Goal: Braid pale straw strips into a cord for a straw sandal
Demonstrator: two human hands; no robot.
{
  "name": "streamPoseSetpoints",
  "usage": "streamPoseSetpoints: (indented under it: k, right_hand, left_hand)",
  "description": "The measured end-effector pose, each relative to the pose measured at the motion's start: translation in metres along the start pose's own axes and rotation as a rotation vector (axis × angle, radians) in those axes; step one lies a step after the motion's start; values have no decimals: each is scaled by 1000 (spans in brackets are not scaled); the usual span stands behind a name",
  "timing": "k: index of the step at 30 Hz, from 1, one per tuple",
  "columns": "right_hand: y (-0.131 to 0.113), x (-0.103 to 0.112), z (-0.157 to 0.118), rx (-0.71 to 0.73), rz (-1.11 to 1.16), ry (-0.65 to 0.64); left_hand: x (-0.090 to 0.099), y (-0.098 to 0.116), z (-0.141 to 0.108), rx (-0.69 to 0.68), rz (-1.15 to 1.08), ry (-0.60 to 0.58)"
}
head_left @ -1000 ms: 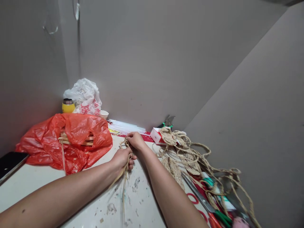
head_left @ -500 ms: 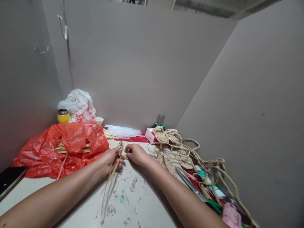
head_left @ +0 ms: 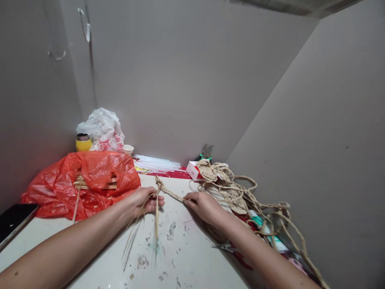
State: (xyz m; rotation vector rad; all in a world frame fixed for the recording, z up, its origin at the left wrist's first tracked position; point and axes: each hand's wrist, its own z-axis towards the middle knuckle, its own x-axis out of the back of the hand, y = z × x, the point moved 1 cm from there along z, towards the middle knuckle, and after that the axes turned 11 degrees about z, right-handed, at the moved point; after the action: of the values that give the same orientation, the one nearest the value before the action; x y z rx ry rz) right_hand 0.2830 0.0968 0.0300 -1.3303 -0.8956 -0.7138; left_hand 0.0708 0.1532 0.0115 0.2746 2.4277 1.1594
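Observation:
A piece of knotted straw cord (head_left: 171, 193) stretches between my two hands above the white table. My left hand (head_left: 147, 201) pinches it near its knotted part, thumb on top and fingers reaching out beneath. Loose flat straw strands (head_left: 157, 222) hang from that spot toward the tabletop. To the right, my right hand (head_left: 201, 205) grips the twisted length of the cord between thumb and fingers. Close behind the right hand lies a heap of coiled straw rope (head_left: 236, 196), partly covered by the wrist.
A red plastic bag (head_left: 57, 192) holding straw bundles sits at left, with a phone (head_left: 15, 220) before it. Behind are a yellow jar (head_left: 83, 143), a paper cup (head_left: 128, 149), clear glue sticks (head_left: 156, 163), a small box (head_left: 192, 170) and pliers (head_left: 207, 152). Scissors (head_left: 231, 249) lie under my right forearm.
My right hand has moved right, away from the left, drawing the twisted cord out taut. The loose strands have swung. Red-handled scissors now show by the right forearm, and the view has tilted slightly.

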Motion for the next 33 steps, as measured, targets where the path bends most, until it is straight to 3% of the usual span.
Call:
streamPoseSetpoints:
  k: [2, 4, 7, 13, 24, 33]
  right_hand:
    - [1, 4, 4, -15, -53, 16]
    - [-9, 2, 8, 16, -67, 119]
    - [-35, -8, 13, 80, 133, 285]
    - [-65, -40, 28, -66, 577, -36]
    - [-59, -40, 28, -205, 910, -249]
    - [-59, -48, 34, -182, 776, -83]
  left_hand:
    - [1, -1, 0, -3, 22, -32]
    - [2, -2, 0, -9, 42, -74]
    - [4, -2, 0, -16, 50, -142]
    - [7, -3, -3, -45, 129, -231]
    - [8, -2, -4, -32, 310, -251]
    - [10, 5, -8, -37, 399, -280]
